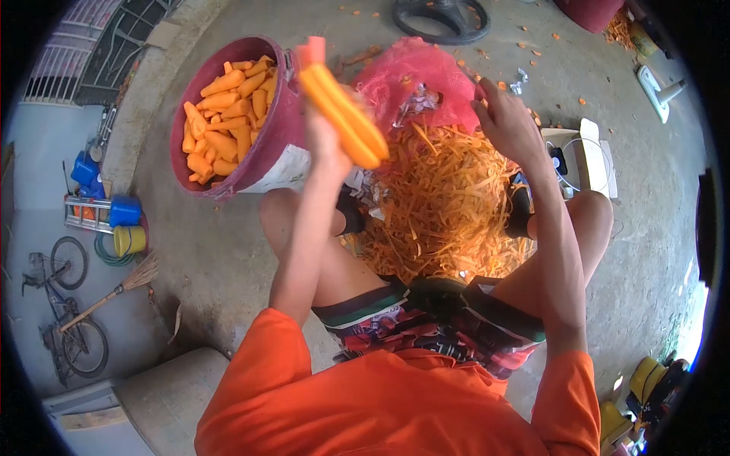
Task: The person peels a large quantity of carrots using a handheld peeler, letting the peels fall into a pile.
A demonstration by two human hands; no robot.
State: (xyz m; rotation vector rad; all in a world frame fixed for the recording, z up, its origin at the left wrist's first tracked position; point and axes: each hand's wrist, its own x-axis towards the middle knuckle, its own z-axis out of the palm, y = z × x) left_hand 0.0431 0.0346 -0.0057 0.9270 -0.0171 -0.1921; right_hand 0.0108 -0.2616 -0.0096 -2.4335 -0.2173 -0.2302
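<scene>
My left hand (325,140) is closed on a long orange object (342,114), blurred, which looks like one or two carrots, with a pinkish-red end at its top. Just left of it, a tilted maroon bucket (283,91) holds many peeled carrots (223,144). My right hand (508,121) has its fingers curled beside the pink mesh bag (388,72); a small reddish bit shows at the fingertips, too unclear to name. Between my legs lies a large heap of orange peelings (445,201).
A black ring-shaped base (441,19) lies beyond the bag. An open box (585,163) with a white cable stands at the right. A broom (114,292), a bicycle (72,319) and a blue bucket (125,211) are at the left. Scraps dot the floor.
</scene>
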